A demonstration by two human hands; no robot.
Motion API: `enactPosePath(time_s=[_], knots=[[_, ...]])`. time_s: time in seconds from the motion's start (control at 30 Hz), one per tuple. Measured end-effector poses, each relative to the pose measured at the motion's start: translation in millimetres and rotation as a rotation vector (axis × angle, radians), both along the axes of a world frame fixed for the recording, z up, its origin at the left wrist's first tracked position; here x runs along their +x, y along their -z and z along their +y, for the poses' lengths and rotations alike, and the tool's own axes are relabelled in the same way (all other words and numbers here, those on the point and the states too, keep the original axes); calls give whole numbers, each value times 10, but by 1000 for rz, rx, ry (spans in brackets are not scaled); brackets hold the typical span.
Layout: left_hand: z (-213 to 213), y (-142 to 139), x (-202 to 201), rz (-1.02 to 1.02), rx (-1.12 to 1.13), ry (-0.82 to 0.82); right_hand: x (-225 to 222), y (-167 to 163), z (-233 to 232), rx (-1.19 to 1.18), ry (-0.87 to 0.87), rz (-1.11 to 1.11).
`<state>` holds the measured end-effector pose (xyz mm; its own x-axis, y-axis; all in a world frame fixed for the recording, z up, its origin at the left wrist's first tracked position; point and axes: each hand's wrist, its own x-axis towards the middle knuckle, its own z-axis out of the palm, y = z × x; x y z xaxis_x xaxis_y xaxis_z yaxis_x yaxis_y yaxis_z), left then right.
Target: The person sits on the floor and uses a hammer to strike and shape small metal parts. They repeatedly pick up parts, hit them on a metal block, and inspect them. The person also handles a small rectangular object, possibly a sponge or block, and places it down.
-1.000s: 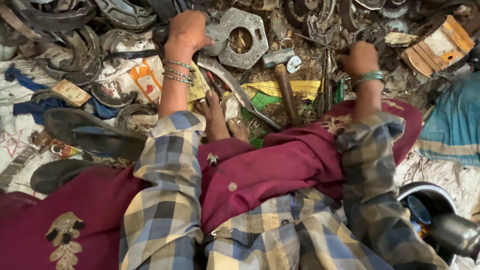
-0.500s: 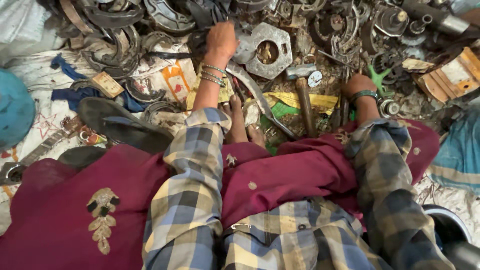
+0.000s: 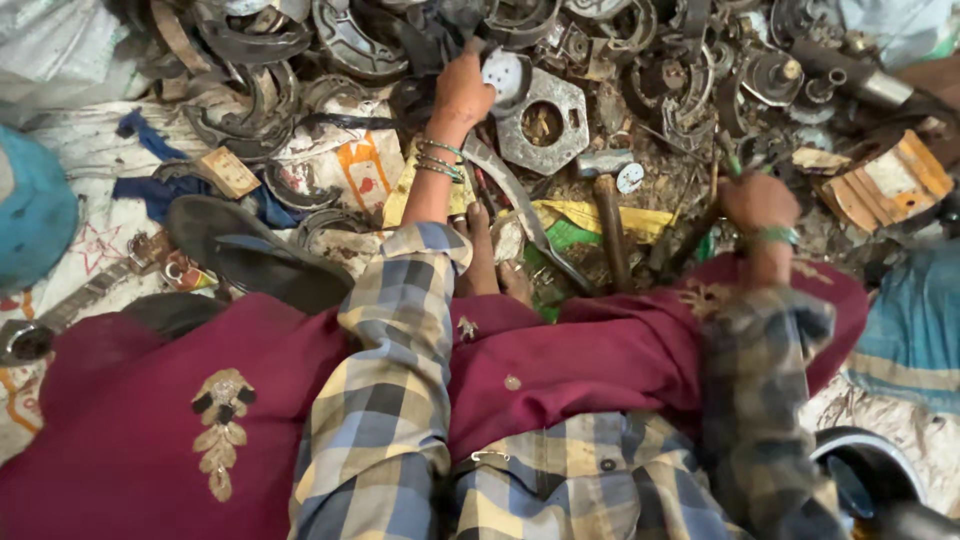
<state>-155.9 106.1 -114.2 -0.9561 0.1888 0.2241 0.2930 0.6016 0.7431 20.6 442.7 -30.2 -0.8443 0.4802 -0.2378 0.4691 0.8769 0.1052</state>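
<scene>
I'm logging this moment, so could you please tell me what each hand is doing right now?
Left hand: closed on a small round metal part.
Right hand: closed on a thin tool; its kind cannot be told.

Shirt sleeves [image 3: 385, 400] checked blue, yellow, grey and white; the cloth over the lap [image 3: 560, 350] deep maroon with a gold leaf embroidery patch [image 3: 222, 425]. Left hand [image 3: 462, 92] wears green-and-silver bangles [image 3: 438, 158] and holds a pale grey-white disc [image 3: 503, 73]; right hand [image 3: 758, 200] has a green bangle [image 3: 775, 235]. Scrap metal pile [image 3: 620, 60] dull grey-brown and rusty, hexagonal plate [image 3: 543, 122] grey, sandal [image 3: 255, 255] dark brown, bag [image 3: 355, 165] white with orange print, wrapper [image 3: 585, 215] yellow over green, round object [image 3: 35, 210] teal.
</scene>
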Motion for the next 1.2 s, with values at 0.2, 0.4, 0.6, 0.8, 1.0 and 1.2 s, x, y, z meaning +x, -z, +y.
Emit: enactPosePath(time_s=[0.2,0.4,0.6,0.8,1.0,1.2], knots=[[-22,35,8,-73,-150,-77,256,-195,-33,-277,32,859],[2,102,-9,64,-9,-86,7,91,-782,-1223,259,1166],[58,136,-16,63,-39,-87,-14,387,-1120,-1523,305,862],[64,169,-61,94,-143,-49,118,434,-776,-1293,206,614],[36,189,-65,73,-165,-84,202,248,-601,-1389,212,257],[-6,105,-42,-6,-132,-31,209,340,-838,-949,-43,-386]])
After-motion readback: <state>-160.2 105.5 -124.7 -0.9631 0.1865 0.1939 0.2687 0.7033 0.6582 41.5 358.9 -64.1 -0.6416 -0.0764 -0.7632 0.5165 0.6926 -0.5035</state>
